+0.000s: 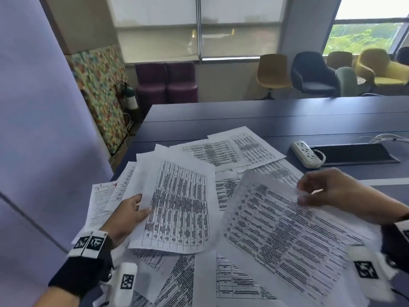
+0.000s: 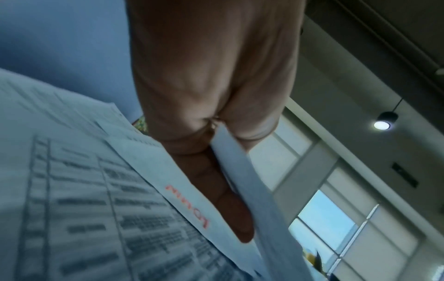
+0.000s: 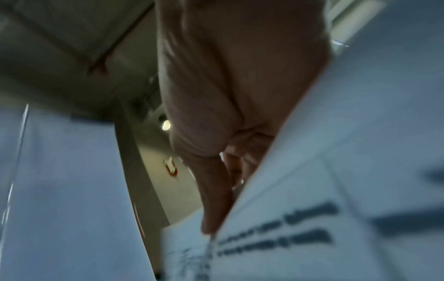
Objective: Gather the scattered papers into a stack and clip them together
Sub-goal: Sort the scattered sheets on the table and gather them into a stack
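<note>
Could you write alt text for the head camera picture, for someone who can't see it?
Two hands gather printed sheets scattered over a dark blue table: the left hand grips one table-filled sheet, the right hand pinches another sheet. A white power strip lies beyond; chairs stand by the windows.
</note>
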`<state>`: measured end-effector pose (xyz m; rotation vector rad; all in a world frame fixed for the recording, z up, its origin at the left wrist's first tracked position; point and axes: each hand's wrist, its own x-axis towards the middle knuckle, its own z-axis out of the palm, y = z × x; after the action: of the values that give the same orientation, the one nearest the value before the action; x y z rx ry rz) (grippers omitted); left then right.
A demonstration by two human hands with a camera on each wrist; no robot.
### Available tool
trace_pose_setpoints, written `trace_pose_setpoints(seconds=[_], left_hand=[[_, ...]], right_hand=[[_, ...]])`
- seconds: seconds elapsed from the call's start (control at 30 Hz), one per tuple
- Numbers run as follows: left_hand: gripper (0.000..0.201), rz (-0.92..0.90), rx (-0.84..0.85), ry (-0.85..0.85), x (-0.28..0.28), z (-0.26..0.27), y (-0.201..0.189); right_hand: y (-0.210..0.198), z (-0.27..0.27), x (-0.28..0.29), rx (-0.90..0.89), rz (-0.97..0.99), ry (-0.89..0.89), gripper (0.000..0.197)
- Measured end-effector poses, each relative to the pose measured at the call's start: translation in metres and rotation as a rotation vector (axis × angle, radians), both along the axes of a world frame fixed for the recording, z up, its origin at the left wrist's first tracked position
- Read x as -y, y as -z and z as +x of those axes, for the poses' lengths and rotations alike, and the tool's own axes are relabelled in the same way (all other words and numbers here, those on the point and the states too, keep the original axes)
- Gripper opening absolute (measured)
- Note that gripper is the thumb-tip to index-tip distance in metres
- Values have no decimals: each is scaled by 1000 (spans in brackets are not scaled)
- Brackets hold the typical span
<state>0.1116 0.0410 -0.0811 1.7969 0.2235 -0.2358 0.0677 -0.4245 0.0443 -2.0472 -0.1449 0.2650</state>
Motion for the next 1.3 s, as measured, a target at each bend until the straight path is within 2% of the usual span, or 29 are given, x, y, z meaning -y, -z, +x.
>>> trace_pose_setpoints(seconds=[0.03,0.07,0.17,0.2,0.27,0.3,0.37,0.4,0.47,0.53,0.6,0.67,0.73,0.83,0.87,0.97,1.03,1.1,1.2,1.3], left_hand=[[99,-40,-13,2,3,1,4],[96,-81,-31,17,13,-2,-1],[36,-118,-24,127,57,-24,-32],[33,-135,-29,148,68,-26,-31],[32,-138,-6,170,87,-34,-34],[28,-68,29,164,92,-36,-35],[27,111,107,179,98,-41,-35],[32,160,121,171,97,-42,-34],[42,234,127,155,89,-39,-30],[42,258,120,136,80,-35,-25],[40,227,127,127,75,-30,-21],[30,148,129,152,79,-28,-22],[30,32,100,199,90,-29,-27],[33,-121,26,244,100,-30,-27],[32,-168,8,256,102,-32,-27],[31,-225,-33,235,100,-33,-28],[32,-223,-43,191,95,-33,-20],[34,-196,-35,153,89,-31,-13],[33,-149,-35,154,93,-33,-17],[28,-99,-23,128,72,-20,25]], right_hand=[[-8,0,0,-3,150,32,23],[-10,3,0,-12,276,75,27],[3,13,-13,-121,543,218,18],[15,19,-16,-181,603,271,21],[37,28,-20,-315,694,329,45],[46,31,-20,-377,719,327,60],[58,36,-13,-398,790,318,86],[59,38,-10,-369,818,326,87],[54,40,3,-280,889,356,72],[46,42,12,-244,1016,333,58],[48,45,19,-256,1134,316,72],[56,49,16,-293,1150,359,85],[63,50,0,-373,1050,373,86],[74,48,-24,-419,813,440,39],[80,48,-26,-436,739,475,30],[96,50,-20,-476,573,538,44],[82,44,-27,-397,536,545,27],[54,37,-40,-339,623,428,26],[-1,21,-66,-303,994,102,31],[-25,19,-78,-260,1156,39,30]])
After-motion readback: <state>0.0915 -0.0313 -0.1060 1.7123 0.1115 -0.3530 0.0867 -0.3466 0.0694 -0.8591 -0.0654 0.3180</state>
